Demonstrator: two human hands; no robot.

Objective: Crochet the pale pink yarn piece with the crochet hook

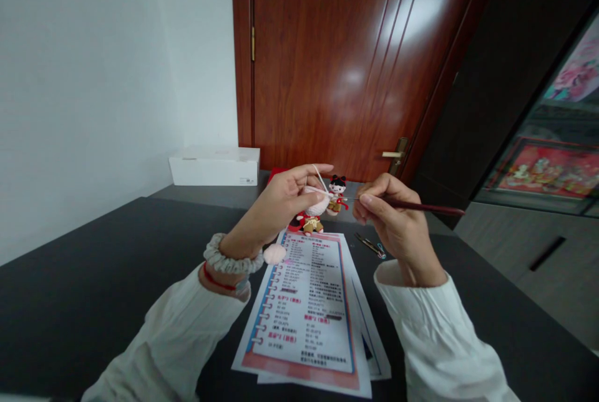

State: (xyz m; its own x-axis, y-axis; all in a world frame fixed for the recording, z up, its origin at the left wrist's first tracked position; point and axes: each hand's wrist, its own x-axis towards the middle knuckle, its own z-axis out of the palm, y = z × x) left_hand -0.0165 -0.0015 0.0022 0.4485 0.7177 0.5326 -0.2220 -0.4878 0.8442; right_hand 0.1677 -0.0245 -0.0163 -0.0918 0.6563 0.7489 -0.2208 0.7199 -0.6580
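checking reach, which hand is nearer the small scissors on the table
Right. The right hand, holding the hook, is just beside the scissors; the left hand holds pink crochet farther left.

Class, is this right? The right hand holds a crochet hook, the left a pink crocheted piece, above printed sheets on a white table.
Not quite: the head view shows the table is black, not white. The rest stands: the right hand holds the crochet hook, the left hand the pink crocheted piece, above the printed sheets.
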